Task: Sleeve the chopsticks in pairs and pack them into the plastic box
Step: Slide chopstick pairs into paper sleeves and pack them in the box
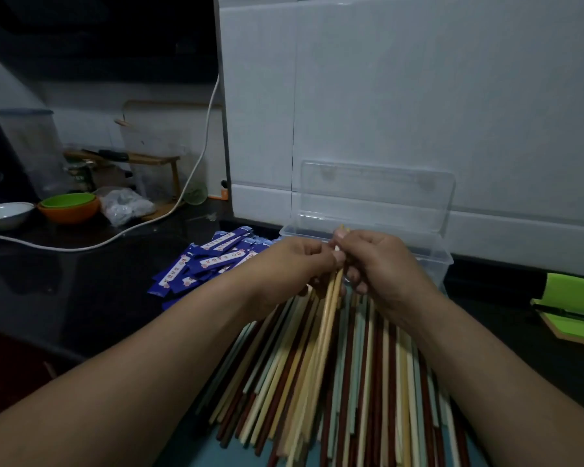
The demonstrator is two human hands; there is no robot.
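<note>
A heap of loose chopsticks (351, 382) in cream, brown and pale green lies fanned out on the counter below my arms. Both hands meet above its far end. My right hand (381, 264) grips a pair of pale yellow chopsticks (331, 305) near their top, tips poking up past the thumb. My left hand (290, 267) pinches the same pair from the left. Behind the hands stands the clear plastic box (432, 261) with its lid (378, 193) raised against the wall. A pile of blue paper sleeves (209, 261) lies left of the box.
A green and orange bowl stack (69, 207) and a white dish (4, 214) sit at the far left. A white cable (149, 224) runs across the dark counter. A green notebook (570, 308) lies at the right edge. White tiled wall (418, 96) rises behind the box.
</note>
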